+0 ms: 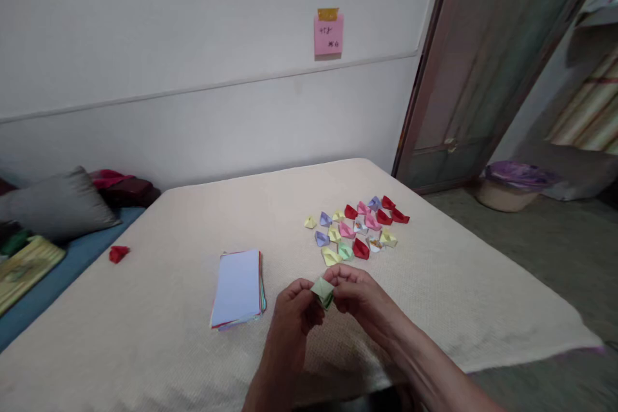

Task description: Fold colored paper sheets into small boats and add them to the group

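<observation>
A small folded piece of light green paper [322,291] is held above the near part of the cloth-covered table. My left hand [298,307] pinches its left corner, and my right hand [356,296] grips the right side. A squarish, layered face of the fold points upward; its underside is partly hidden by my fingers. Just beyond my hands lie several folded paper boats in rows, among them a red boat [360,248], a green boat [345,251] and a yellow boat [331,256]. Left of my hands rests a stack of coloured paper [237,288] with a pale blue sheet on top.
A crumpled-looking red folded paper [118,253] lies near the left edge of the cream cloth [159,309]. Beyond that edge is a grey pillow [65,206]. A pink note [328,35] is taped to the wall. On the floor at right stands a bin [512,188].
</observation>
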### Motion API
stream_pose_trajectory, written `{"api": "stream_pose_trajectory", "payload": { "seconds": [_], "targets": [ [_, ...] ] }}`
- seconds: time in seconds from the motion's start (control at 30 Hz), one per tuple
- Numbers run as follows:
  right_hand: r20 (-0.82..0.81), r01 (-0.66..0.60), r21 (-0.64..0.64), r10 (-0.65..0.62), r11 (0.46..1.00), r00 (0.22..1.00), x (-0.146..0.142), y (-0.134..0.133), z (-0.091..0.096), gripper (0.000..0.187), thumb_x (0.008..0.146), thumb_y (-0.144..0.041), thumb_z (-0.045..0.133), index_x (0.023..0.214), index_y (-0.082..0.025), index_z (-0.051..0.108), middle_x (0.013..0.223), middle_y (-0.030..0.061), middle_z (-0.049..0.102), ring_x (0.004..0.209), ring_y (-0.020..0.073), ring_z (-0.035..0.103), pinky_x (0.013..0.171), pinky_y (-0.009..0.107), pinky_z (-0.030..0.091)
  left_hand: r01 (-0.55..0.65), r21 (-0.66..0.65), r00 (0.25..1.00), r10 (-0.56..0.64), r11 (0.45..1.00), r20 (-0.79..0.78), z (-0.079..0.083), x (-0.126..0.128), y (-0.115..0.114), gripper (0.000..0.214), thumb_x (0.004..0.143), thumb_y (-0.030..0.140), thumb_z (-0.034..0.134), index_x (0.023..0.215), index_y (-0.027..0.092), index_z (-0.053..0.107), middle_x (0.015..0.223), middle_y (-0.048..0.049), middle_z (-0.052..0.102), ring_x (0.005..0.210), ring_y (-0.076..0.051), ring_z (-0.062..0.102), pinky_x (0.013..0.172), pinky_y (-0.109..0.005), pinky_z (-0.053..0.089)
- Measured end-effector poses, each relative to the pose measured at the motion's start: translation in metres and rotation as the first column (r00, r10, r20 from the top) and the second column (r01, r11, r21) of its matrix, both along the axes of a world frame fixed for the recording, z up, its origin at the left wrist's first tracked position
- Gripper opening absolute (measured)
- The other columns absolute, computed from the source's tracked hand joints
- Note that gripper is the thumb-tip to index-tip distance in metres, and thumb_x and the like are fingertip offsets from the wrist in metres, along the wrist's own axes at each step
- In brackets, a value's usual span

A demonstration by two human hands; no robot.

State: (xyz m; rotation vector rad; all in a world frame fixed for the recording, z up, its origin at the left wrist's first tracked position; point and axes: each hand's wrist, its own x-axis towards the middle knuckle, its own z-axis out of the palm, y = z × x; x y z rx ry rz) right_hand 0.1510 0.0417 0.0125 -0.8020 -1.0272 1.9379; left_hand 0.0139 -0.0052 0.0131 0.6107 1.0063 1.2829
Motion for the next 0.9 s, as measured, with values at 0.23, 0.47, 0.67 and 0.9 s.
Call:
{"api": "stream_pose_trajectory", "payload": {
  "seconds": [0.23, 0.47, 0.67, 0.9],
  "targets": [
    [0.002, 0.020, 0.036, -0.020, 0.999, 1.000, -0.0005, -0.0001, -0.0028, 0.018, 0.062, -0.007, 0.056, 0.077, -0.014, 0.062, 0.059, -0.0036, 0.051, 0.049, 0.0064, 0.036, 0.047, 0.022, 0.022, 0.030, 0.011, 0.999, -0.030, 0.999, 0.041, -0.0050, -0.0014, 0.0010, 0.011, 0.071, 0.020, 0.067, 0.067, 0.013, 0.060, 0.054, 0.0025, 0.054, 0.046, -0.005, 0.044, 0.047, -0.018, 0.030],
    [-0.051, -0.011, -0.054, 0.008, 0.998, 0.999, -0.0006, 0.0009, -0.0068, 0.012, 0.066, -0.011, 0.060, 0.077, -0.015, 0.061, 0.060, -0.0033, 0.052, 0.048, 0.0060, 0.039, 0.047, 0.021, 0.023, 0.093, 0.024, 0.992, -0.095, 0.995, 0.085, -0.0028, -0.0029, 0.0020, 0.014, 0.065, 0.018, 0.073, 0.067, 0.012, 0.061, 0.058, 0.0013, 0.057, 0.046, -0.005, 0.045, 0.046, -0.019, 0.029],
    [-0.036, -0.045, -0.029, 0.044, 0.999, 0.998, -0.0015, 0.0002, -0.0083, 0.017, 0.062, -0.007, 0.058, 0.076, -0.015, 0.060, 0.058, -0.0043, 0.052, 0.045, 0.0052, 0.037, 0.045, 0.021, 0.021, 0.077, -0.005, 0.997, -0.077, 0.997, 0.020, -0.0046, -0.0027, 0.0030, 0.018, 0.062, 0.021, 0.075, 0.062, 0.013, 0.058, 0.051, 0.0025, 0.055, 0.042, -0.005, 0.042, 0.045, -0.020, 0.025],
    [0.075, -0.017, 0.028, 0.015, 0.999, 0.997, -0.0049, -0.0026, -0.0040, 0.026, 0.053, -0.004, 0.048, 0.073, -0.014, 0.060, 0.054, -0.0047, 0.051, 0.044, 0.0056, 0.035, 0.044, 0.022, 0.021, 0.015, 0.017, 0.994, -0.013, 1.000, -0.112, -0.0014, -0.0010, 0.0007, 0.013, 0.070, 0.020, 0.066, 0.063, 0.013, 0.058, 0.049, 0.0038, 0.050, 0.046, -0.006, 0.039, 0.047, -0.021, 0.025]
  ]
}}
